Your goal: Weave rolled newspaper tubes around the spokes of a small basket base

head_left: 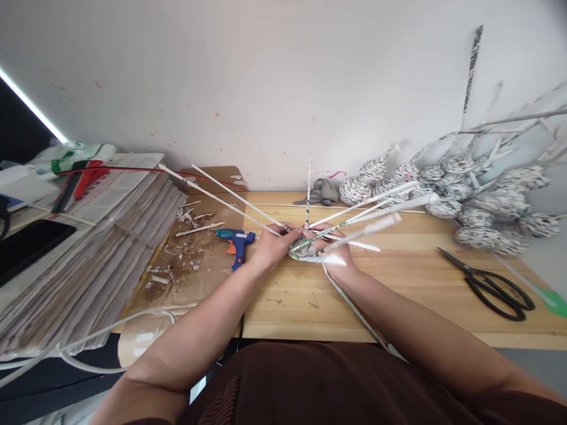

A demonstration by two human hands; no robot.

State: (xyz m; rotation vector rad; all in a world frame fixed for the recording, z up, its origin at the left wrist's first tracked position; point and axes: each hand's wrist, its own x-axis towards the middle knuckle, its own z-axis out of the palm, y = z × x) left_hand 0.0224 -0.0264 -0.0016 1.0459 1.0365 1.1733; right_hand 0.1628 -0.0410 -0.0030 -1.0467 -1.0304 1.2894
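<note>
Between my two hands is a small round weave of rolled paper strips, with long white paper tubes fanning out from it to both sides and upward. My left hand grips its left side, the thumb pressed on the top. On the right side my right hand holds the same piece, its fingers partly hidden behind the tubes. One longer paper strip hangs from the weave toward the table's front edge.
A blue glue gun lies left of my hands, by paper scraps on brown cardboard. Stacked newspaper fills the left. Black scissors lie at right, below several woven paper gourd shapes. A grey cloth rests by the wall.
</note>
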